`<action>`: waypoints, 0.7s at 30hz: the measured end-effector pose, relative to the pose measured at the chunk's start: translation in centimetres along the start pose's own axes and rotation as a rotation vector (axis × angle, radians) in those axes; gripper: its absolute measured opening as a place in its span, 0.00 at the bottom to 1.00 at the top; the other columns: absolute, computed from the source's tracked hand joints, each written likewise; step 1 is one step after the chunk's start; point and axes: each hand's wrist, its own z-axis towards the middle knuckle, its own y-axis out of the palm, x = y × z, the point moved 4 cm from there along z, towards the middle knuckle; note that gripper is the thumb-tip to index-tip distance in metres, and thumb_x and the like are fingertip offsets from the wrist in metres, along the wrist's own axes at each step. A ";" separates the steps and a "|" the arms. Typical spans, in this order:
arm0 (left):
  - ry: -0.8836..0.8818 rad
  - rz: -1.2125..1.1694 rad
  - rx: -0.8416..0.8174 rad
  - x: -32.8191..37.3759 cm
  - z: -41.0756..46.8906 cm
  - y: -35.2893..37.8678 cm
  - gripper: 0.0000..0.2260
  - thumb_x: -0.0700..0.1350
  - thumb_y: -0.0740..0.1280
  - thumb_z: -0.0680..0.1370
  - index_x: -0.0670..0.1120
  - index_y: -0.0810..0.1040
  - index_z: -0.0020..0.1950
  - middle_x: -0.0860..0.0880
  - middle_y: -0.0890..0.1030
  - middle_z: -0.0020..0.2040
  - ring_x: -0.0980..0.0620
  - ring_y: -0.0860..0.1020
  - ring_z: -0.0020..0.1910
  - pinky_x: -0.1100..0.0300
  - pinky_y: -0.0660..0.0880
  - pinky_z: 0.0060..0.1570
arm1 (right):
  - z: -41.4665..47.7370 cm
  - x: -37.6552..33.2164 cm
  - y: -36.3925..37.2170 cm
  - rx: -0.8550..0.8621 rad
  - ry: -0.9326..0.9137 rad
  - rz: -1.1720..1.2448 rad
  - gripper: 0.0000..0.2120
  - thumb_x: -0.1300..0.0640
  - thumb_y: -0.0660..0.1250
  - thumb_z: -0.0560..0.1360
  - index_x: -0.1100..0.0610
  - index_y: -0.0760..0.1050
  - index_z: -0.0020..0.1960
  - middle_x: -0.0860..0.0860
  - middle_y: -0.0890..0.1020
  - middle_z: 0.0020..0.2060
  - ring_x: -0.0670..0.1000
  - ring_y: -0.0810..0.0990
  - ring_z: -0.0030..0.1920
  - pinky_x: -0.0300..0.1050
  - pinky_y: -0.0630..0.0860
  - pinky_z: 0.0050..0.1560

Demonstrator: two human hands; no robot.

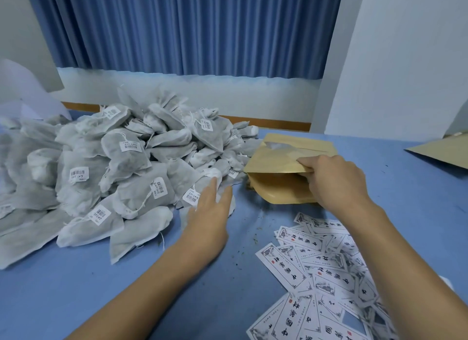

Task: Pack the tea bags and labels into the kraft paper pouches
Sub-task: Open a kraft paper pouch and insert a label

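Kraft paper pouch point(276, 160), the top one, was tilted up off the stack of pouches point(283, 191), its near edge raised and its far edge lower; a pale clear window showed near that far end. The right hand point(334, 180) pinched the raised edge, thumb on top and fingers curled beneath, so a gap opened between this pouch and the stack under it.

Left of the stack, and touching its left side, a large heap of tea bags point(106, 162) spread outward, grey-white filter sachets with strings and white barcode stickers point(79, 173). The left hand point(212, 205) lay at the heap's edge nearest the stack, fingers nearly straight and thumb spread, resting palm-down on one tea bag point(215, 175). Whether it had any grip on that bag could not be told.

Nearer the person than the stack, and slightly to the right, the labels point(316, 263) were strewn loosely and overlapping: white cards with black brush characters and small red seals.

All of it sat on a blue cloth point(126, 289), flecked with dark crumbs point(254, 239) between the stack and the labels. Right of the stack, well apart, lay a piece of cardboard point(443, 149). Beyond the stack hung a blue curtain point(177, 28), and far to the left, past the heap, a white sheet point(25, 94) leaned.
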 end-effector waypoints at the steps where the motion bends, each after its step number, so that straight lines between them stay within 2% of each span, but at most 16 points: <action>1: 0.016 -0.137 0.065 0.2 -0.1 -0.5 0.41 0.27 0.58 0.72 0.54 0.52 0.80 0.49 0.42 0.82 0.48 0.46 0.81 0.56 0.53 0.75 | 0.0 0.0 0.0 0.003 -0.004 -0.006 0.18 0.64 0.64 0.73 0.44 0.80 0.55 0.48 0.67 0.31 0.59 0.68 0.35 0.46 0.61 0.32; 2: 0.045 -0.265 0.145 0.6 -0.2 -1.1 0.40 0.25 0.57 0.73 0.53 0.56 0.81 0.48 0.50 0.82 0.48 0.51 0.80 0.60 0.54 0.75 | 0.1 0.0 0.1 0.006 -0.006 -0.009 0.18 0.64 0.64 0.73 0.45 0.80 0.55 0.48 0.67 0.31 0.59 0.68 0.35 0.46 0.61 0.32; 4: 0.204 -0.426 0.370 1.7 -0.6 -2.6 0.36 0.24 0.55 0.72 0.49 0.65 0.78 0.46 0.65 0.77 0.48 0.63 0.77 0.55 0.61 0.76 | 0.1 0.0 0.1 0.005 -0.003 -0.008 0.19 0.64 0.64 0.73 0.45 0.80 0.56 0.47 0.66 0.30 0.58 0.68 0.34 0.46 0.60 0.32; 6: 0.467 -0.454 0.606 3.2 -1.4 -3.6 0.33 0.24 0.53 0.72 0.44 0.68 0.75 0.43 0.70 0.74 0.47 0.67 0.75 0.52 0.64 0.74 | 0.1 0.0 0.1 -0.005 -0.004 -0.008 0.20 0.65 0.63 0.72 0.44 0.80 0.56 0.46 0.65 0.30 0.58 0.67 0.34 0.46 0.60 0.32; 7: 0.605 -0.463 0.673 4.1 -1.7 -3.7 0.30 0.25 0.53 0.74 0.43 0.68 0.74 0.42 0.71 0.73 0.45 0.68 0.74 0.52 0.65 0.73 | 0.1 -0.1 0.1 -0.011 -0.008 -0.010 0.21 0.65 0.63 0.72 0.44 0.80 0.55 0.46 0.65 0.31 0.58 0.67 0.34 0.45 0.60 0.32; 9: 0.835 -0.515 0.697 5.6 -1.8 -3.4 0.19 0.29 0.55 0.80 0.40 0.69 0.69 0.37 0.73 0.70 0.41 0.72 0.71 0.51 0.68 0.70 | 0.1 -0.2 0.0 -0.017 -0.013 -0.010 0.19 0.65 0.62 0.70 0.44 0.79 0.52 0.46 0.66 0.31 0.59 0.68 0.35 0.45 0.58 0.30; 11: 0.943 -0.504 0.637 6.6 -1.1 -2.3 0.11 0.31 0.58 0.82 0.38 0.71 0.64 0.34 0.75 0.67 0.41 0.75 0.69 0.51 0.72 0.66 | 0.0 -0.3 -0.2 -0.012 -0.017 0.000 0.17 0.65 0.62 0.69 0.45 0.79 0.50 0.47 0.68 0.31 0.59 0.69 0.36 0.44 0.58 0.30; 14: 0.911 -0.299 0.565 7.4 0.6 -0.1 0.08 0.30 0.65 0.80 0.35 0.79 0.57 0.37 0.80 0.61 0.42 0.79 0.61 0.49 0.77 0.59 | -0.2 -0.3 -0.4 -0.018 -0.033 0.076 0.20 0.64 0.62 0.69 0.43 0.80 0.52 0.50 0.75 0.35 0.59 0.70 0.36 0.45 0.64 0.33; 17: 0.835 -0.112 0.398 8.7 2.4 1.7 0.10 0.31 0.68 0.78 0.37 0.81 0.58 0.42 0.82 0.57 0.43 0.80 0.55 0.50 0.78 0.53 | -0.2 -0.4 -0.5 -0.070 -0.039 0.169 0.21 0.62 0.62 0.70 0.41 0.81 0.55 0.52 0.82 0.42 0.58 0.72 0.38 0.46 0.70 0.35; 19: 0.703 -0.064 0.250 9.5 4.3 2.8 0.10 0.33 0.66 0.79 0.40 0.79 0.59 0.43 0.80 0.54 0.43 0.79 0.52 0.48 0.77 0.50 | -0.2 -0.6 -0.5 -0.084 -0.057 0.193 0.24 0.63 0.62 0.70 0.40 0.81 0.57 0.53 0.83 0.47 0.58 0.71 0.40 0.47 0.70 0.38; 21: 0.534 -0.102 0.153 9.9 6.3 3.6 0.10 0.37 0.62 0.81 0.43 0.76 0.61 0.44 0.79 0.55 0.45 0.77 0.52 0.52 0.74 0.53 | -0.3 -0.7 -0.4 -0.101 -0.074 0.215 0.27 0.64 0.62 0.70 0.37 0.80 0.59 0.53 0.83 0.51 0.60 0.73 0.43 0.47 0.70 0.39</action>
